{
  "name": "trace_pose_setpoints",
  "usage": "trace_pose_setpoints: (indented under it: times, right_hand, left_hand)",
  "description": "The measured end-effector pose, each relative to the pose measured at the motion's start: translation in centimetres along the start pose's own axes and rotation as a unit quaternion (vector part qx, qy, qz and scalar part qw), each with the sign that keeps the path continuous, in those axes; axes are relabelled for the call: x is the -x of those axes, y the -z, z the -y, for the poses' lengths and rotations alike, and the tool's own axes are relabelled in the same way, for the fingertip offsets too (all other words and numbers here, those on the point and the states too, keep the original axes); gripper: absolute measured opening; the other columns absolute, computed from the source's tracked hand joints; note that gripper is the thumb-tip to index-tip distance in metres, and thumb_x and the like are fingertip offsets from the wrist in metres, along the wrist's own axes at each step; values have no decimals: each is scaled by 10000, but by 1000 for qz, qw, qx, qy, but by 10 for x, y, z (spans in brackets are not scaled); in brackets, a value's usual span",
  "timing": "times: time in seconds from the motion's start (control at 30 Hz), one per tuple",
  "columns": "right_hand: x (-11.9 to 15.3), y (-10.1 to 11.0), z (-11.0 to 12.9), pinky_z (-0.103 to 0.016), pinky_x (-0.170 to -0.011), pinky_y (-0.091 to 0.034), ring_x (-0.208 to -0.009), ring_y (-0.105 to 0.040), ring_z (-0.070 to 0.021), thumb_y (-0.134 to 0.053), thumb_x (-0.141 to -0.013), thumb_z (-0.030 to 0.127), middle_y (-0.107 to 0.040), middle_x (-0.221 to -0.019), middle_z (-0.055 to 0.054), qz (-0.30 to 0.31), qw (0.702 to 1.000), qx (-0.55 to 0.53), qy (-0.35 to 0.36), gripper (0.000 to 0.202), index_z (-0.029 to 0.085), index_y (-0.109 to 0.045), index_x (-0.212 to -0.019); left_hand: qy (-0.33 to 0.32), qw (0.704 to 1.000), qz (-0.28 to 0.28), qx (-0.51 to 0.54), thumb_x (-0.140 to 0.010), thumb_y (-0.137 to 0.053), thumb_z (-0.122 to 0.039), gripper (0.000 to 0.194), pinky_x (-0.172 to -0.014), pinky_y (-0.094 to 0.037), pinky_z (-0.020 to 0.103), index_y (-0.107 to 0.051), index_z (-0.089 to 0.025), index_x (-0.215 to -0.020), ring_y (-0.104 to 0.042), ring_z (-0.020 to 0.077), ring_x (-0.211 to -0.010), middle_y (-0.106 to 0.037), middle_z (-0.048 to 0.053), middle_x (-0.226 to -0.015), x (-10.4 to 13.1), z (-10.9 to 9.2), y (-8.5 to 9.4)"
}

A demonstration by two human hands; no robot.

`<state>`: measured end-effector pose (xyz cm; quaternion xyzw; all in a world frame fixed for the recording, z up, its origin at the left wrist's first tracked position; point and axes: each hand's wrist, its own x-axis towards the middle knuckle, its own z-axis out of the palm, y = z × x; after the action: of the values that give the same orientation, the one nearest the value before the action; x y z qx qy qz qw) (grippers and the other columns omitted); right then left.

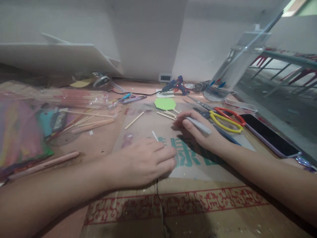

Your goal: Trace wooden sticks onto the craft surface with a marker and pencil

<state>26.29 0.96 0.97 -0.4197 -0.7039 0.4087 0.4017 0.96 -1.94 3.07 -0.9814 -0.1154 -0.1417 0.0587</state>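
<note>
Along the left edge lie clear plastic packages, blurred. Further right, a lone wooden stick rests on printed cardboard. Just nearer the person, the left hand is palm down with fingers curled; a white stick pokes out past the knuckles, though whether it is gripped cannot be told. Beyond are a green octagon, a few pale wooden sticks and a blue glue gun. The right hand's fingertips, nearly closed, reach those pale sticks, a slim grey tool held beside the thumb. Red-and-yellow-handled scissors and a smartphone follow.
</note>
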Motion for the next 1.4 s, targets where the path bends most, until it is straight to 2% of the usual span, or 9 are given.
trace_pose_setpoints:
  times: [0.13, 0.3, 0.5, 0.67, 0.77, 0.93, 1.13, 1.27, 1.4]
  right_hand:
    - [-7, 10, 6, -482, -931, -585, -1098, -726, -285, -560, -1014, 415, -701, -1301, -118, 99, 982, 156, 43, 181, 265, -584, -1111]
    - [-16, -13, 20, -547, -1132, -421, -1432, -494, -358, -697, -916, 357, -548, -1510, -206, 253, 928, 253, 102, 233, 212, -574, -1050]
    - [20, -25, 51, -349, -1027, -520, -1363, -590, -221, -573, -994, 246, -643, -1417, -202, 455, 886, -85, 20, 104, 206, -532, -1081]
    - [39, -5, 42, -561, -1174, -341, -1516, -374, -327, -677, -946, 436, -470, -1575, -244, 239, 963, 112, 54, 269, 212, -569, -1051]
    - [40, -4, 50, -465, -1007, -533, -1353, -597, -296, -588, -1005, 441, -642, -1423, -197, 338, 941, -5, -15, 217, 225, -570, -1009]
    - [-12, -3, 51, -405, -843, -543, -965, -726, -256, -641, -959, 313, -761, -1077, -97, 91, 968, 209, 102, 161, 238, -529, -871]
    - [-85, -51, 34, -330, -781, -442, -881, -577, -227, -664, -889, 238, -660, -964, -69, 214, 887, 335, 236, 164, 204, -562, -1012]
    - [-94, -84, 32, -304, -726, -397, -808, -536, -207, -568, -855, 85, -623, -879, -42, 221, 882, 364, 200, 133, 206, -533, -900]
    - [-77, -58, 30, -311, -699, -403, -806, -546, -217, -607, -845, 138, -636, -914, -61, 164, 897, 380, 155, 145, 204, -519, -942]
  left_hand:
    - [105, 990, -90, 16, -1053, -425, -164, 190, -695, -467, 274, -589, -254, -1015, -633, 153, -812, -701, -22, -1001, 14, 32, 11]
    - [196, 961, -190, -34, -975, -528, -149, 91, -909, -483, 367, -543, -220, -1030, -628, 208, -1036, -670, 53, -1116, 28, 77, -29]
    - [226, 962, -152, -37, -966, -558, -139, 127, -898, -467, 386, -575, -221, -1062, -645, 234, -1000, -680, 64, -1131, 31, 85, -56]
    - [227, 960, -163, -36, -941, -612, -180, 128, -935, -460, 391, -605, -223, -1062, -644, 239, -1028, -677, 69, -1140, 29, 81, -54]
    - [208, 959, -188, -39, -932, -611, -159, 99, -894, -474, 355, -595, -209, -1016, -650, 206, -955, -683, 49, -1066, 26, 80, -48]
    - [205, 933, -290, -64, -1013, -442, -121, 116, -832, -499, 331, -512, -208, -1044, -620, 181, -938, -644, 47, -1004, 22, 82, -4]
    - [173, 908, -365, -113, -1027, -450, -148, 89, -894, -512, 372, -483, -229, -1046, -611, 188, -986, -617, 50, -1037, 25, 81, 42]
    - [151, 924, -328, -128, -1020, -469, -148, 91, -855, -519, 346, -506, -222, -1057, -631, 180, -970, -653, 46, -1044, 31, 85, 26]
    - [128, 944, -273, -133, -998, -489, -149, 76, -807, -502, 349, -538, -204, -1014, -667, 191, -898, -733, 61, -1077, 38, 93, 3]
